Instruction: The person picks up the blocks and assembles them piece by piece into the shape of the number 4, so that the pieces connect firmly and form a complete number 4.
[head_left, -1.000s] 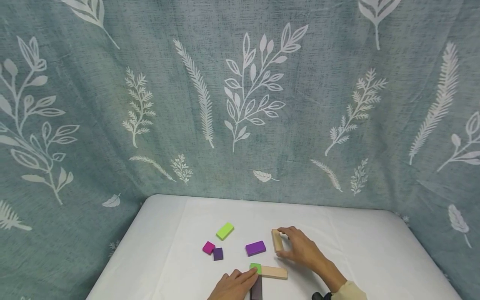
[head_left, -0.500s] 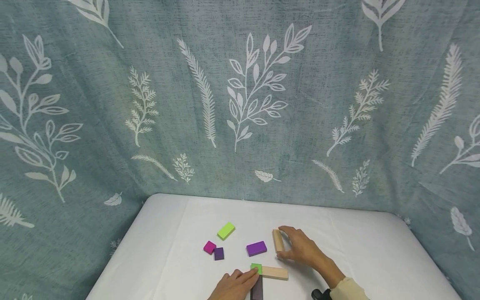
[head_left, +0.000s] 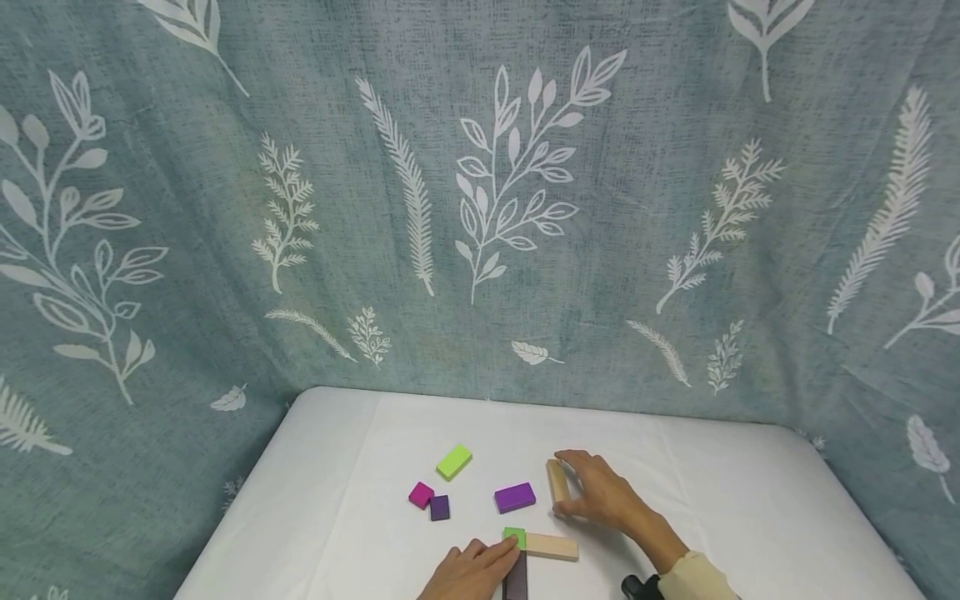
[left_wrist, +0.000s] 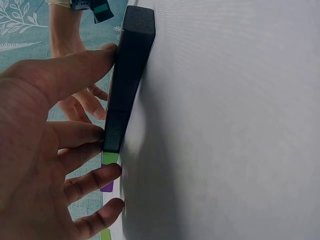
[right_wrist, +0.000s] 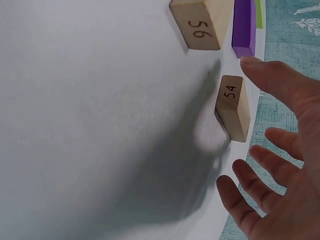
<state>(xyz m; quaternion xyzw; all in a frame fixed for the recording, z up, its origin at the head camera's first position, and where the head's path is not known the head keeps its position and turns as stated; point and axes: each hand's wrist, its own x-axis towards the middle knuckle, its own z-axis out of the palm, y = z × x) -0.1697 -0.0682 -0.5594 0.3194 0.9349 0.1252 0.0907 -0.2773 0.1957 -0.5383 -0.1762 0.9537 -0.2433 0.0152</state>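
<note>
My left hand (head_left: pixel 468 573) rests on a row of blocks, a fingertip on the small green block (head_left: pixel 512 532). A long dark block (left_wrist: pixel 132 60) lies at the near side of the green one; my left thumb touches its edge in the left wrist view. Against the green block's right side lies a light wooden block (head_left: pixel 552 547), its end marked 56. My right hand (head_left: pixel 606 497) spans another wooden block (right_wrist: pixel 235 107), marked 54, thumb toward its near end and fingers toward its far end. The right wrist view shows those fingers spread, with no clear contact.
A purple block (head_left: pixel 515 497) lies between the hands, farther back. To the left are a lime block (head_left: pixel 454 462), a magenta block (head_left: pixel 422 495) and a dark purple block (head_left: pixel 439 507). A leaf-patterned curtain (head_left: pixel 420 208) stands behind the white table (head_left: pixel 360 425).
The view has shifted slightly. Both hands stay nearly in place, the left on the green block and the right around the wooden block; the blocks keep their arrangement.
</note>
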